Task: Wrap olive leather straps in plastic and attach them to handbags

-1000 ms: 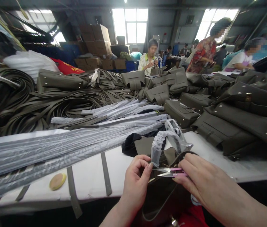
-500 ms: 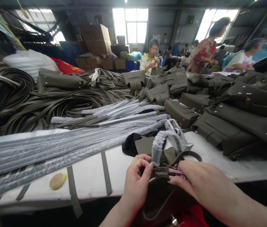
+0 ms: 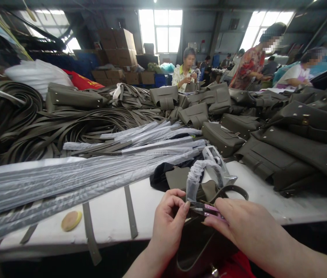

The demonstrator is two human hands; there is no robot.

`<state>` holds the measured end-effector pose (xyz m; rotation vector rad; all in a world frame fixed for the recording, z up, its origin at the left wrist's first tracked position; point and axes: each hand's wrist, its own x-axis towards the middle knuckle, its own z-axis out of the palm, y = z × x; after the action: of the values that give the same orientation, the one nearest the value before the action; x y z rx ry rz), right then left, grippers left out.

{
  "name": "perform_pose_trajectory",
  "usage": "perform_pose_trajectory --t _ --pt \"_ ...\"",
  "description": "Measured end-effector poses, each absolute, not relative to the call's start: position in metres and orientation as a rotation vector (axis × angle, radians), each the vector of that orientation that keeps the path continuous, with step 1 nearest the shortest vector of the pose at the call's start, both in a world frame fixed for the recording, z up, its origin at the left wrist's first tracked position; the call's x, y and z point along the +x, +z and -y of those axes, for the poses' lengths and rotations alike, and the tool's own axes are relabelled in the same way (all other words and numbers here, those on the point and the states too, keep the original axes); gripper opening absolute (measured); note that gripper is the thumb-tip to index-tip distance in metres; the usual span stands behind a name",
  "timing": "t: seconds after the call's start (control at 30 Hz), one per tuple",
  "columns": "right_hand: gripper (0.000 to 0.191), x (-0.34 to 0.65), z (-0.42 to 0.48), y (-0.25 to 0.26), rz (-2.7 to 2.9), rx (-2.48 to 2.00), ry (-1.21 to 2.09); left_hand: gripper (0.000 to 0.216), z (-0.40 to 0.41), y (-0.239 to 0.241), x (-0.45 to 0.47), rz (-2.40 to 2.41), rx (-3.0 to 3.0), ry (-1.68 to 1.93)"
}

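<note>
A dark olive handbag [image 3: 195, 241] stands at the table's near edge, its zipper teeth showing near the top. One of its handles [image 3: 195, 175] is wrapped in wrinkled white film. My left hand [image 3: 167, 222] pinches the bag's upper edge at the base of that handle; fingertips and thumb are pressed together, and the exact spot gripped is partly hidden. In my right hand [image 3: 243, 224] are thread snips [image 3: 210, 211] with pink handles, closed around by thumb and fingers. Their dark blades point left, close to my left thumb tip. A bare olive strap loop [image 3: 240, 189] curves behind my right hand.
Film-wrapped straps [image 3: 73, 177] cover the table's left, with coiled olive straps [image 3: 94, 127] behind. Olive bags [image 3: 276, 160] are piled at right. A round yellow-edged disc [image 3: 71, 221] and a grey tape dispenser [image 3: 218, 160] lie on the white tabletop [image 3: 108, 216]. Several people work beyond.
The snips and my right hand have shifted slightly left, bringing the blades nearer to my left thumb. My left hand stays at the same place on the bag.
</note>
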<state>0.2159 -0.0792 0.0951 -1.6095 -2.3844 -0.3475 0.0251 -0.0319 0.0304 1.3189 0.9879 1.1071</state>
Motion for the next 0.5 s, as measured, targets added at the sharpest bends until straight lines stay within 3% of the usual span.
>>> perform_pose_trajectory --t 0.5 --pt "0.049 0.236 0.067 0.118 2.326 -1.657 -0.437 0.037 0.033 0.035 0.021 -1.046 1.292 1.111"
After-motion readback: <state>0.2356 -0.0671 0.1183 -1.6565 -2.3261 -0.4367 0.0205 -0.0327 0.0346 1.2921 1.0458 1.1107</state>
